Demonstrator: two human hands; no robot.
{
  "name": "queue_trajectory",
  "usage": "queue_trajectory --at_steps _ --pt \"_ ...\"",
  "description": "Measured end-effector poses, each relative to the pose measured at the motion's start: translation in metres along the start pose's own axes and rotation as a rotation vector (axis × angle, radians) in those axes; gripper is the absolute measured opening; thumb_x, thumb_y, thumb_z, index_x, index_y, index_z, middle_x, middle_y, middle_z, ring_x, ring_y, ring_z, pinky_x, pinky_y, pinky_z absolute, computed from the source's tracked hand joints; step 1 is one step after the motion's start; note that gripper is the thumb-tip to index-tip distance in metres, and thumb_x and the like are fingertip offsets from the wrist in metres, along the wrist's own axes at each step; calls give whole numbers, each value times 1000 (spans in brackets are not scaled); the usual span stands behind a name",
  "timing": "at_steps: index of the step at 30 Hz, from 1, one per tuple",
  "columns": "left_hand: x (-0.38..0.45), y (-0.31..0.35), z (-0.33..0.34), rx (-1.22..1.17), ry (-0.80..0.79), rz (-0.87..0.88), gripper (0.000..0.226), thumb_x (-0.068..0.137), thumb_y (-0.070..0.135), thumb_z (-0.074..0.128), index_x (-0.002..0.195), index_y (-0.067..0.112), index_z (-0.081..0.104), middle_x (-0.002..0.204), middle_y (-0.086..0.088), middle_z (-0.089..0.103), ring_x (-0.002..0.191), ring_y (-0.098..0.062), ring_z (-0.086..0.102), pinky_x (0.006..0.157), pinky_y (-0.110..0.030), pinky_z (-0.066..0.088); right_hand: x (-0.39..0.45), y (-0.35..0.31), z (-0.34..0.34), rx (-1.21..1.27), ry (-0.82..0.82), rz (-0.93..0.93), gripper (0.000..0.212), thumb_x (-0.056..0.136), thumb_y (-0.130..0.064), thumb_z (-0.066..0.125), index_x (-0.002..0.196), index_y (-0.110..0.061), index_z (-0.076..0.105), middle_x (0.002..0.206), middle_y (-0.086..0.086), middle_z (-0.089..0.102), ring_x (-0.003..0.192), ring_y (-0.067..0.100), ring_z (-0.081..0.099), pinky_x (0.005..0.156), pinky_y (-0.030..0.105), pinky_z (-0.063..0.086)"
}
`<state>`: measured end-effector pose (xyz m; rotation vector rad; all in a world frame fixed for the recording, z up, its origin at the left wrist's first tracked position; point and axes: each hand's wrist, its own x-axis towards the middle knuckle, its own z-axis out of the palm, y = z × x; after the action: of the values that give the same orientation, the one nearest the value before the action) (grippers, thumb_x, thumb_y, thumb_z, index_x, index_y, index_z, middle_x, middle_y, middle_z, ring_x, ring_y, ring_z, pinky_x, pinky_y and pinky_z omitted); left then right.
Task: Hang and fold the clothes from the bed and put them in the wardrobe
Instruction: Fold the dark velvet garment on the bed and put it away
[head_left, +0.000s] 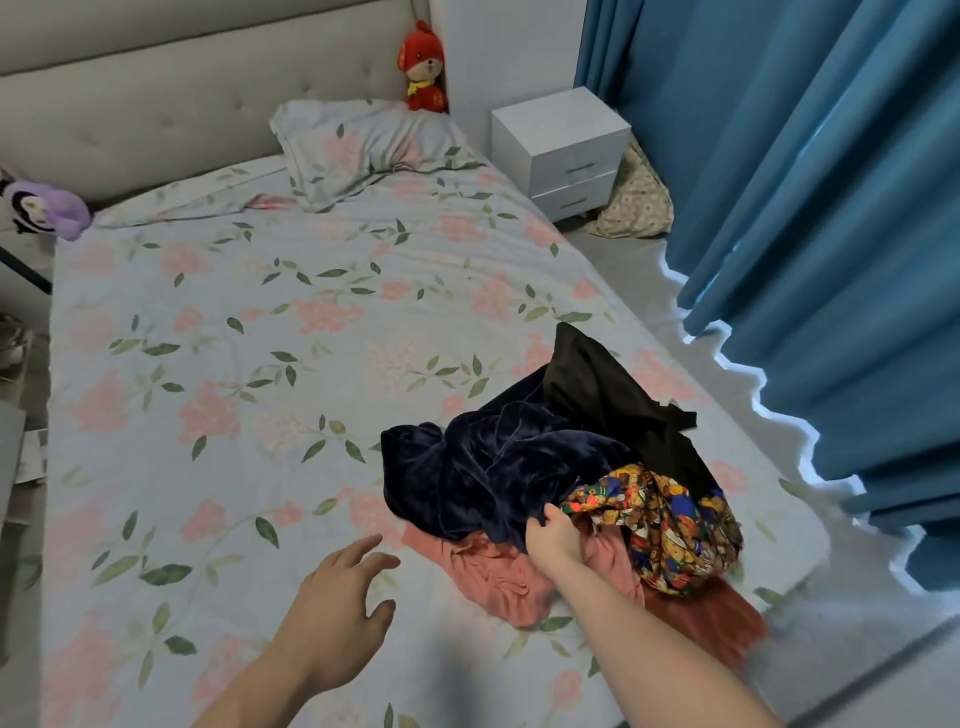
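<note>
1. Clothes are lying in a crumpled heap on the near right part of the bed (218, 364), which is wearing a pale blue sheet printed with pink flowers and green leaves.
2. Your right hand (551, 535) is reaching into the heap and its fingers are curling round a fold of the dark navy velvet garment (493, 467), gripping the fabric at its near edge.
3. Your left hand (343, 603) is hovering just above the sheet to the left of the heap, fingers spread and relaxed, holding nothing.
4. Beneath the navy velvet, a salmon-pink garment (498, 577) is lying flat against the sheet, and a rust-orange piece (722, 623) is showing at the heap's near right edge; it may be part of the same garment, though the folds are hiding that.
5. A multicoloured patterned garment (670, 525) is sitting bunched just to the right of your right hand, and a plain black garment (613, 395) is lying behind it, touching the velvet.
6. At the head of the bed, a floral pillow (363, 150) is resting with a red plush toy (423, 67) behind it, and a white two-drawer nightstand (563, 156) is standing beside blue curtains (805, 208).
</note>
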<state>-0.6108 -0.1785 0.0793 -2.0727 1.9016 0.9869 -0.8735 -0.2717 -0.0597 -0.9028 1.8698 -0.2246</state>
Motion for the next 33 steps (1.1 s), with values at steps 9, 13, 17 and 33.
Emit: queue_trajectory --at_steps 9,13,17,33 --pt "-72 -26 -34 -184 149 33 31 98 36 61 126 47 54 155 24 37 127 -6 49 100 -24 43 -115 -118 -29 332 -42 -404 52 111 -19 36 162 -12 30 168 1 30 156 18 26 114 22 21" --pt "-105 -47 -64 -228 229 57 31 99 38 61 127 47 54 154 26 36 108 -7 54 83 -20 41 -185 -165 -49 411 -39 -590 53 110 -20 35 163 -15 30 169 -3 29 154 12 25 116 23 21" --pt "-142 -75 -91 -255 313 151 32 98 37 63 128 47 53 154 26 36 89 -10 50 91 -25 44 -277 -212 -62 533 -56 -844 45 99 -23 39 133 -12 65 134 0 64 126 18 57 109 40 43" --pt "-237 -122 -116 -547 493 362 75 84 59 75 148 45 40 149 28 36 136 0 40 112 -30 39 -499 -203 18 1028 -281 -906 41 105 -6 37 135 -14 65 135 11 70 127 27 65 109 44 52"
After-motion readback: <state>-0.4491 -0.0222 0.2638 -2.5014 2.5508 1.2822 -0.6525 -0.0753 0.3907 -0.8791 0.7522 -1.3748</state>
